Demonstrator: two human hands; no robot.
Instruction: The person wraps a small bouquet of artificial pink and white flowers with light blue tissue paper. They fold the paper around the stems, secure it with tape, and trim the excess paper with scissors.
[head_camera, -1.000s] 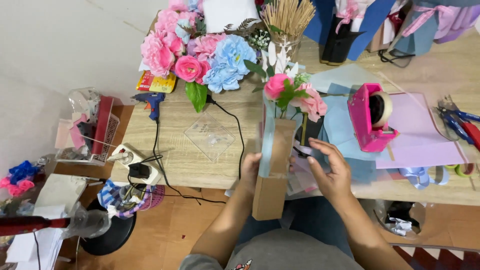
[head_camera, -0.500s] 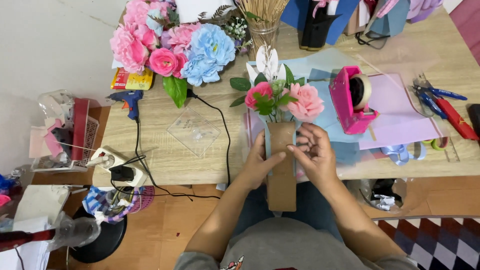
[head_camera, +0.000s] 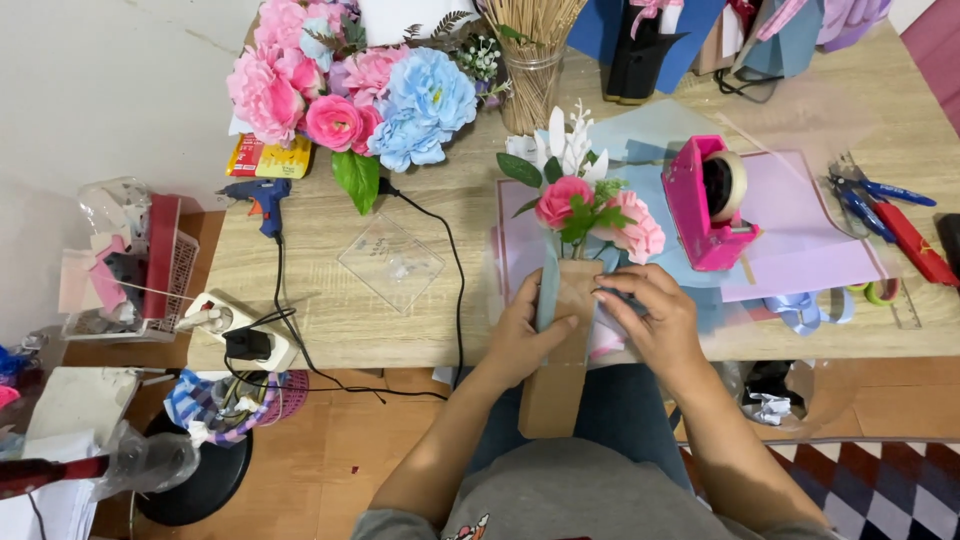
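Both hands are on a small bouquet (head_camera: 585, 205) set in a brown kraft-paper wrap (head_camera: 557, 370), held at the near edge of the table (head_camera: 330, 320). The wrap's lower end hangs past the edge, over the person's lap.

Left hand (head_camera: 520, 340): curled round the left side of the wrap, thumb pressing a pale blue strip (head_camera: 548, 285) flat along it. Closed on the wrap.

Right hand (head_camera: 650, 320): fingers bent, pressing at the wrap's upper right, where something dark sits under the fingertips; I cannot tell what it is.

Judgement on technique: the wrap stays straight if the left hand keeps even pressure down the strip while the right smooths toward the stems, without crushing the blooms above.

Materials: the wrap looks matte and stiff, a long tapering shape. The flowers appear artificial, with ruffled pink petals, flat green leaves and a white spray. Lilac and blue paper sheets (head_camera: 800, 240) lie beneath and to the right. Hard, glossy pink tape dispenser (head_camera: 705, 205) just right of the bouquet. Clear square sheet (head_camera: 390, 262) to the left, blue glue gun (head_camera: 262, 198) beyond it. Heap of pink and blue blooms (head_camera: 350, 90) at the far edge.
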